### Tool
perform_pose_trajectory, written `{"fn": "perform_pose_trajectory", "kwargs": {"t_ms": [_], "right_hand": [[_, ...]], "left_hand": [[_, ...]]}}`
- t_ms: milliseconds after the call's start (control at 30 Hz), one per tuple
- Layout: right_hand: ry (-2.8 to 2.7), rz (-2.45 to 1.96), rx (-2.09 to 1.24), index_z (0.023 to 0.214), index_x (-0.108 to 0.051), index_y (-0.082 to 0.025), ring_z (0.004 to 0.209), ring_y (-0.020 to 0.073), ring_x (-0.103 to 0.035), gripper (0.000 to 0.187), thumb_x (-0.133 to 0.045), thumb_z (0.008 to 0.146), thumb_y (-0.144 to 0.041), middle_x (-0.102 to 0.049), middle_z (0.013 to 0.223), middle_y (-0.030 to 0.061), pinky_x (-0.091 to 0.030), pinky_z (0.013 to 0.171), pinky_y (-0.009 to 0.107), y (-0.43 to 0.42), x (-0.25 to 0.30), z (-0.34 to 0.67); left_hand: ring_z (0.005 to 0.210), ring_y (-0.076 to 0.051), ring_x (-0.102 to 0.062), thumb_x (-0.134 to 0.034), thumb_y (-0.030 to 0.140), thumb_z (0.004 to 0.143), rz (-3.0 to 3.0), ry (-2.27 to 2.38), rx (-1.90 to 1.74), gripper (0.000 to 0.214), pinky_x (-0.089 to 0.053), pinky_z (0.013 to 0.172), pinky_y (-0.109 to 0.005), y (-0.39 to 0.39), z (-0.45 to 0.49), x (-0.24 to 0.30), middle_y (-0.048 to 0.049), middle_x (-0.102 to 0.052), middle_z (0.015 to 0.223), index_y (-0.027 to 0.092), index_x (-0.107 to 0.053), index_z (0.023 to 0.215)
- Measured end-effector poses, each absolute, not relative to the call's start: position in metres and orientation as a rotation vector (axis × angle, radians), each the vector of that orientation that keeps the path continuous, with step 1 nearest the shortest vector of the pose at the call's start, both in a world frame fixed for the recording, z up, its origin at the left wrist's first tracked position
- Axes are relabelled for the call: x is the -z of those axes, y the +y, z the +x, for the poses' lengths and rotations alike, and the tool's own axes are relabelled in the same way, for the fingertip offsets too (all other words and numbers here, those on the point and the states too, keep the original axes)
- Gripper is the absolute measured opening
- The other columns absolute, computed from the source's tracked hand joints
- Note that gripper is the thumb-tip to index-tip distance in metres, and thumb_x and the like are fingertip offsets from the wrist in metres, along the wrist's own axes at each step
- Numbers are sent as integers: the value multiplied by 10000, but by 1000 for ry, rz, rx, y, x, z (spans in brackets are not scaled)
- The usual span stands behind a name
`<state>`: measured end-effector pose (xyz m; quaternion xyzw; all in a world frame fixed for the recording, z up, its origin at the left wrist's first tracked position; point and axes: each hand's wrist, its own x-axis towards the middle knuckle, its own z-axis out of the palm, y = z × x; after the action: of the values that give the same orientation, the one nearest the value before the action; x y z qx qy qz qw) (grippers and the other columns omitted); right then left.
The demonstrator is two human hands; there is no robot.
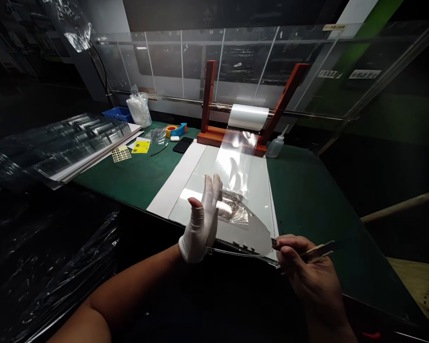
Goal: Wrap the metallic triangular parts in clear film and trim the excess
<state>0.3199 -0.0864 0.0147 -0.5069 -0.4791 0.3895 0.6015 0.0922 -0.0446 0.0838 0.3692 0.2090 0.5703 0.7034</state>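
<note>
My left hand (200, 221), in a white glove with bare fingertips, stands edge-on with its fingers straight, pressing on a clear film sheet (241, 174). The film runs down from a roll (248, 116) on a red wooden stand (209, 95) onto a white board (186, 176). A silvery crinkled piece (234, 205) lies under the film beside my glove. My bare right hand (303, 274) is closed on a slim knife-like tool (316, 250) whose tip meets the film's near corner at the board's front edge.
On the green mat (307, 190) lie a black phone (183, 144), yellow label sheets (141, 145), a tape dispenser (177, 129), a squeeze bottle (276, 145) and a blue bin (118, 114). Stacked clear trays (67, 140) fill the left. A clear screen (236, 62) stands behind.
</note>
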Motion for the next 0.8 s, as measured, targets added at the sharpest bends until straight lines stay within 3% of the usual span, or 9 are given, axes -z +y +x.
{"fn": "perform_pose_trajectory", "kwargs": {"t_ms": [333,567,800], "right_hand": [[-969,-1206,-1017,832,-757,-207,619,146,-614,297,-889,692,-434,-680,784,70,-482,459,197,-90,-17,313],[-879,-1217,-1087,835,-758,-208,574,117,-593,332,-912,656,-442,-678,744,55,-474,451,170,-94,-17,311],[-893,-1160,-1103,826,-754,-225,532,89,-543,271,-899,687,-406,-663,750,39,-458,444,171,-96,-15,311]], "left_hand": [[1552,-224,11,42,770,866,718,491,-1263,930,-17,1273,-348,-38,91,-74,10,-153,1677,248,-175,1604],[1547,-264,22,-76,818,875,703,519,-1246,909,-47,1277,-399,-34,89,-63,22,-252,1650,281,-269,1583],[1548,-235,13,-49,798,896,747,467,-1262,919,-64,1267,-342,-34,88,-59,7,-264,1645,227,-237,1591]]}}
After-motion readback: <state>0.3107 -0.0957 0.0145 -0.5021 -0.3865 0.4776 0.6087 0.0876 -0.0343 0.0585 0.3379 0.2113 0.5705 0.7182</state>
